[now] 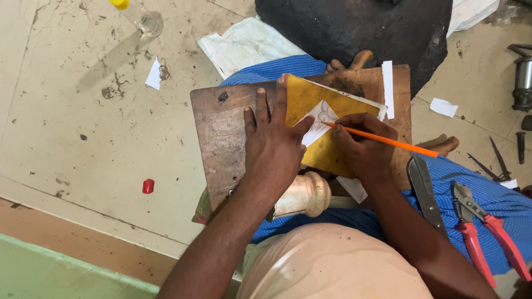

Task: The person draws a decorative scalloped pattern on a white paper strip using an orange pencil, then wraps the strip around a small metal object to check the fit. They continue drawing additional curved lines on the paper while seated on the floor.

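Pressing flat with fingers spread, left hand on a wooden board laid across the lap, fingertips reaching onto the left edge of a yellow sheet. Pinching an orange pencil between thumb and fingers, right hand curled just to the right of the left one, the two nearly touching at the thumbs. Pencil tip set on a small white paper shape lying on the yellow sheet, right between both hands, its lower corner tucked under the left thumb. Pencil shaft running out to the right and slightly down, past the right knuckles.

Beyond the right hand, on the far edge of the board, a narrow white paper strip. Below the left wrist, under the board's near edge, a rounded pale metal vessel. To the right of the right forearm, on the blue cloth over the knee, a dark metal blade and, further right, red-handled snips. Well away to the left of the left hand, on the pale floor, a small red cap, a scrap of white paper and a clear bottle with a yellow cap.
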